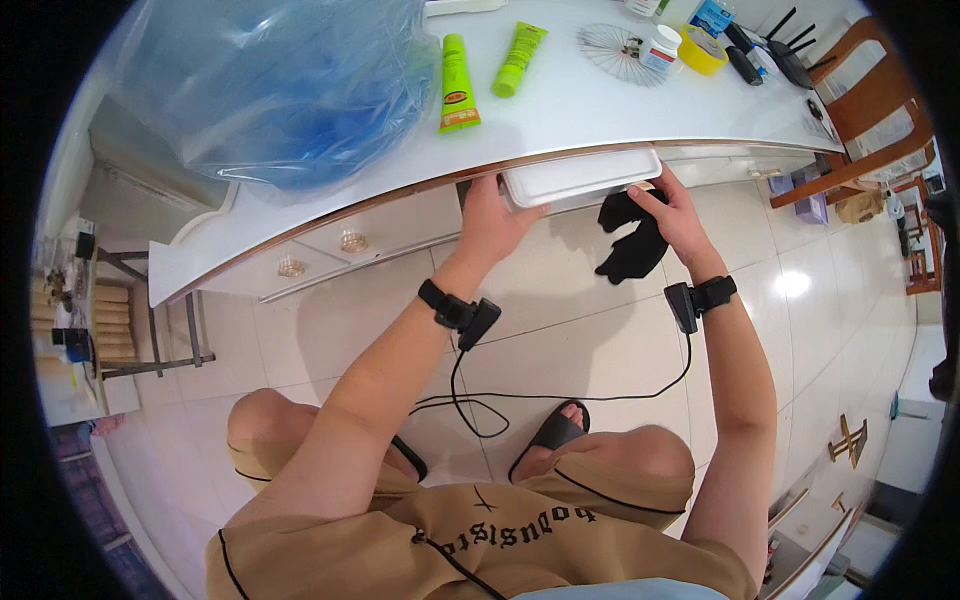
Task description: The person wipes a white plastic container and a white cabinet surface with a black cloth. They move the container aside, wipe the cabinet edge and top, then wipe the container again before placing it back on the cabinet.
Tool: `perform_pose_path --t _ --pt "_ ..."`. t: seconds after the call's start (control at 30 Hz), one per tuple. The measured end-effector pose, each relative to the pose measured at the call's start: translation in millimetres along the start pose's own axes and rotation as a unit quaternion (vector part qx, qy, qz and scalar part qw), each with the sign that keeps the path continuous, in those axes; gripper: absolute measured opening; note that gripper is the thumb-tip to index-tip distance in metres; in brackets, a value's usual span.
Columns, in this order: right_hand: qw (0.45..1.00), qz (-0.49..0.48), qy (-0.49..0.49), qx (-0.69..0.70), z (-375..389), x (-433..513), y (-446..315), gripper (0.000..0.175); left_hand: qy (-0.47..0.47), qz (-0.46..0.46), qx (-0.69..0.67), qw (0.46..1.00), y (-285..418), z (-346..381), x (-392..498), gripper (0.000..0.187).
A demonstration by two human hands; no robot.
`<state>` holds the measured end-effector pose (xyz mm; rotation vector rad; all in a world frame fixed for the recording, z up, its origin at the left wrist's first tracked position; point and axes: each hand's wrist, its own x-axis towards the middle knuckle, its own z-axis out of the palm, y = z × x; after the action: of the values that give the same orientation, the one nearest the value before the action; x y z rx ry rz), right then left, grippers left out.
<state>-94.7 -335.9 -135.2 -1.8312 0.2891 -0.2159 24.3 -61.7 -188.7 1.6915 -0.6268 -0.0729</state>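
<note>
Below the white table's front edge, a white plastic container with a pale lid (581, 177) sticks out partly from under the tabletop. My left hand (495, 214) grips its left end, the thumb at the near corner. My right hand (671, 206) is at its right end and also holds a limp black cloth item (636, 236) that hangs down below the container. The fingertips of both hands are partly hidden under the table edge. Each wrist wears a black strap with a small device, and a black cable runs from it.
On the white tabletop (540, 120) lie two green tubes (459, 86), a large blue plastic bag (300, 97), a white bottle (661, 46), yellow tape (703, 50) and a black router (791, 64). Closed drawers (322, 251) are at left. A wooden chair (870, 105) stands at right.
</note>
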Motion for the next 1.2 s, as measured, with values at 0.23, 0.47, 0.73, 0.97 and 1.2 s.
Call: perform_pose_path --t 0.23,0.47,0.73,0.97,1.2 --pt "0.998 0.015 0.014 -0.060 8 21 -9 0.046 -0.009 0.029 0.021 0.999 8 -9 17 0.068" --pt "0.995 0.041 0.025 -0.083 7 28 -16 0.052 -0.025 -0.007 0.001 1.000 3 -17 23 0.070" --pt "0.988 0.060 0.036 -0.138 7 26 -17 0.070 0.011 0.026 0.019 0.999 -11 8 12 0.068" --pt "0.987 0.082 0.033 -0.137 -14 11 -24 0.107 0.009 0.020 -0.011 1.000 -8 17 9 0.064" --pt "0.969 0.232 0.087 -0.016 -71 -41 -23 0.095 -0.140 -0.186 0.058 0.971 10 -27 -26 0.076"
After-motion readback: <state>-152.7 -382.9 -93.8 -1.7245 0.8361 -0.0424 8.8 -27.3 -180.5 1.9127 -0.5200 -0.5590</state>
